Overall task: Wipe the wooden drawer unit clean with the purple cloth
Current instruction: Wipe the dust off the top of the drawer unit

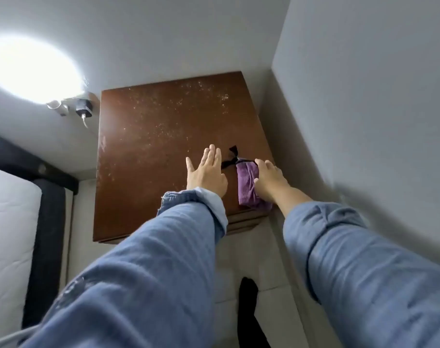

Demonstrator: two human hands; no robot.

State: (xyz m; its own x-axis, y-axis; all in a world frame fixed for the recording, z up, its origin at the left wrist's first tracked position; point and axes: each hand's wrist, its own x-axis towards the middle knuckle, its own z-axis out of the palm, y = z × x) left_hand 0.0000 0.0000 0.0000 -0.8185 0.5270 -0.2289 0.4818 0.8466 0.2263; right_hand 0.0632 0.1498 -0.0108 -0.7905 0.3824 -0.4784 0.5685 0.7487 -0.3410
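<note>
— Where is the folded purple terry cloth right now?

— It lies on the top of the dark brown wooden drawer unit, near the front right corner, its lower end reaching almost to the front edge. A black ribbon-like strip lies on the wood just beyond the cloth's far end, touching it or nearly so.

— And the hands?

— The right hand sits on the right side of the cloth, fingers curled over it and the thumb pressed against its edge, so the cloth is pinched in a loose grip. The left hand rests flat on the wood just left of the cloth, palm down, fingers stretched out close together and the thumb spread wide; it holds nothing. Both arms wear blue denim sleeves, the left cuff turned back.

— What does the surface look like?

— Pale specks and dust are scattered over the top, thickest toward the back right corner and along the left edge.

— Anything around the unit?

— It stands in a corner of white walls. On the wall to its left hangs a black plug adapter with a white cable, below a bright round glare of light. A white mattress on a dark bed frame shows at the left, and pale floor tiles lie below the front edge.
</note>
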